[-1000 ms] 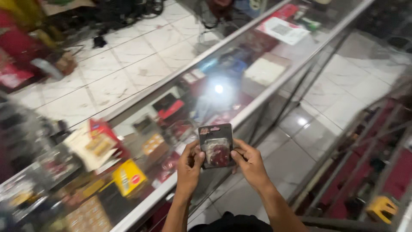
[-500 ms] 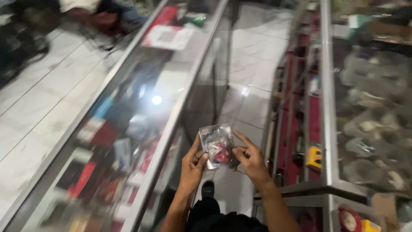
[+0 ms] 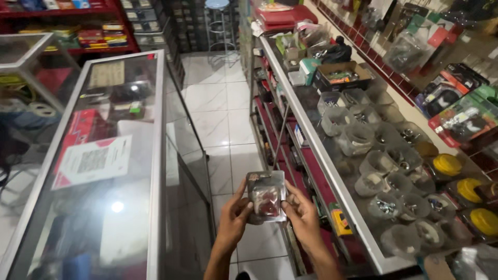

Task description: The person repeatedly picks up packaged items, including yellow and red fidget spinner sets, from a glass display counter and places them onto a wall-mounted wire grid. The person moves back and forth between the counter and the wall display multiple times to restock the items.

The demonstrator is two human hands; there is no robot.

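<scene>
Head view, single entry: small flat packet (image 3: 266,197), clear plastic front with a dark card back and a reddish part inside, held upright at chest height over the tiled aisle floor (image 3: 223,129), between both hands; left hand (image 3: 236,218) pinches the packet's left edge, thumb on the front face and fingers curled behind; right hand (image 3: 301,215) pinches the right edge the same way, thumb laid along the front, fingers wrapped to the back; both hands closed on the packet, neither spread. To the left of the left hand, just beside it: long glass display table (image 3: 155,155) with a metal frame, a white printed sheet (image 3: 93,161) lying on its top, boxed goods dimly visible under the glass. To the right of the right hand, near it: a second glass-topped table (image 3: 332,171) carrying rows of clear plastic tubs (image 3: 358,137) of small hardware, yellow-lidded jars (image 3: 447,164) farther right, an open cardboard box (image 3: 340,78) well beyond. Far ahead of both hands: a round stool (image 3: 218,5) at the aisle's end. Status, as judged: packet is out of any shelf or bin and in hand, unopened as far as can be told; it has not been set down on either table
</scene>
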